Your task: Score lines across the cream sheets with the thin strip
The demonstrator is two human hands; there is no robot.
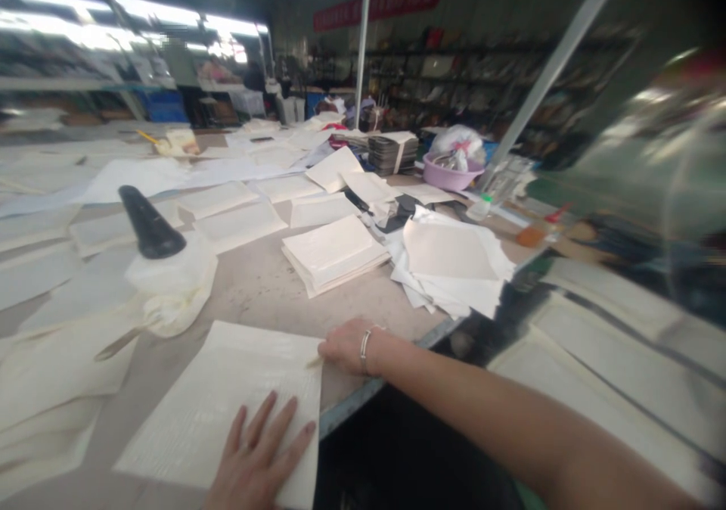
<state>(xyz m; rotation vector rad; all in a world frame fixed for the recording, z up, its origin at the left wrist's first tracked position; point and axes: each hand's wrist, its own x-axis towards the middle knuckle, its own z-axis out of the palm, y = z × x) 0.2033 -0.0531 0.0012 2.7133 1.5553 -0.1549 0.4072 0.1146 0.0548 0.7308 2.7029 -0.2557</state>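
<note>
A cream sheet [227,389] with glossy streaks lies on the table at its front edge. My left hand [258,449] rests on the sheet's lower part, palm down, fingers spread. At the sheet's upper right corner is my right hand [349,346], its fingers closed. A small pale tip shows below those fingers; what it belongs to is hidden. Left of the sheet stands a whitish coated tub [170,275] with a black cone-shaped object [152,226] on top. A flat stick [118,343] juts out beside the tub.
Beyond the sheet sit a neat stack of cream pieces [334,253] and a looser pile of white sheets [454,253]. Farther back are a purple basin [454,173] and a green-capped bottle [479,207]. Framed panels [612,374] stand right of the table edge. A person [182,71] is far off.
</note>
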